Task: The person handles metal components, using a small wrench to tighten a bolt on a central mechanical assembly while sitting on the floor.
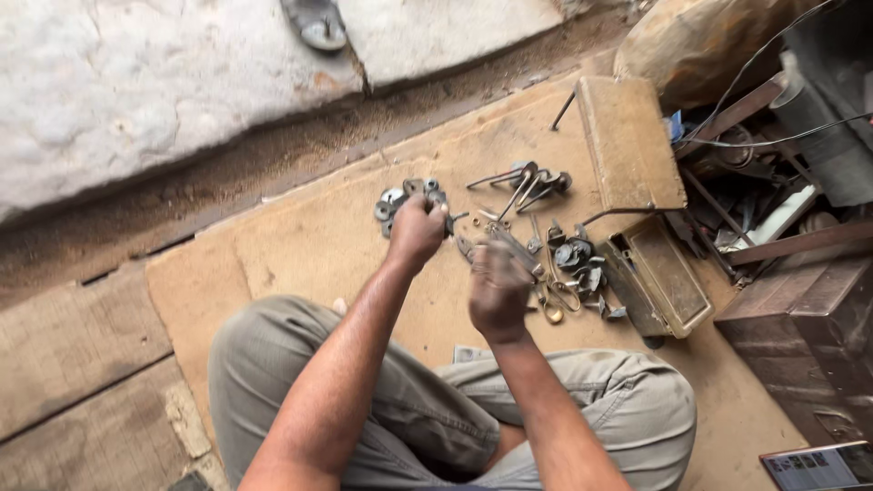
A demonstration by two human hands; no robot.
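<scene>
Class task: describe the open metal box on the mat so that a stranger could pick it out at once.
Find the tan mat under the seated person. At its right edge, beyond the right hand, lies the metal box. Unlike the small scattered parts, it is large, rectangular and hinged open.

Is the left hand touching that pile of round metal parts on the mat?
Touching. In the head view the left hand is closed down over the pile of round metal parts, with no gap between them.
</scene>
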